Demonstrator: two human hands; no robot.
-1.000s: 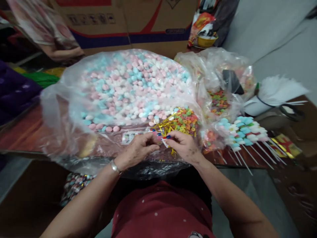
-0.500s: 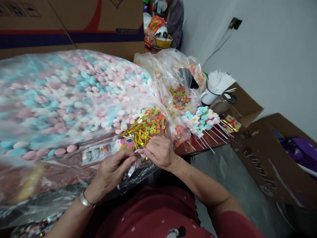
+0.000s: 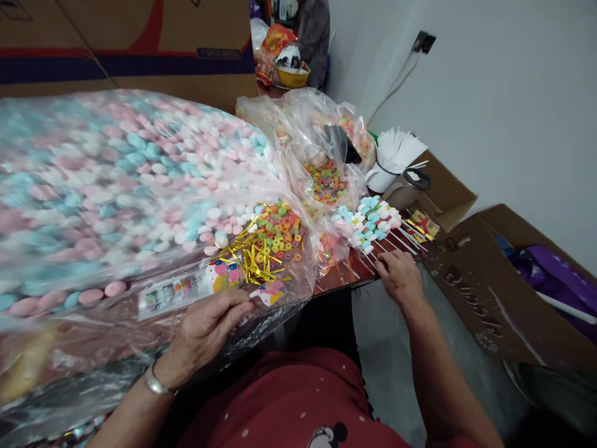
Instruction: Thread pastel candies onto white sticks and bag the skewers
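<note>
My left hand (image 3: pixel 209 326), with a metal bracelet at the wrist, pinches a small clear plastic bag with a colourful print (image 3: pixel 269 292). Beside it lie gold twist ties (image 3: pixel 256 255) and another printed bag or label (image 3: pixel 172 294). My right hand (image 3: pixel 402 277) is at the lower ends of the marshmallow sticks (image 3: pixel 373 221), its fingers bent and closed over the white stick ends. Pink, white and blue marshmallows are threaded on these sticks, which lie in a pile on the table edge. The right fingertips are partly hidden.
A large clear bag of marshmallows (image 3: pixel 130 168) covers the left side. Ring-shaped gummy candies (image 3: pixel 280 230) lie at its mouth, near another candy bag (image 3: pixel 298 112). A white mug with paper sticks (image 3: pixel 382 179), a dark-lidded cup (image 3: pixel 408 186) and cardboard boxes (image 3: pixel 485 298) stand right. A person is behind.
My right hand has left my left hand and moved right to the marshmallow sticks. My left hand still pinches the small bag. The view has shifted slightly right.
</note>
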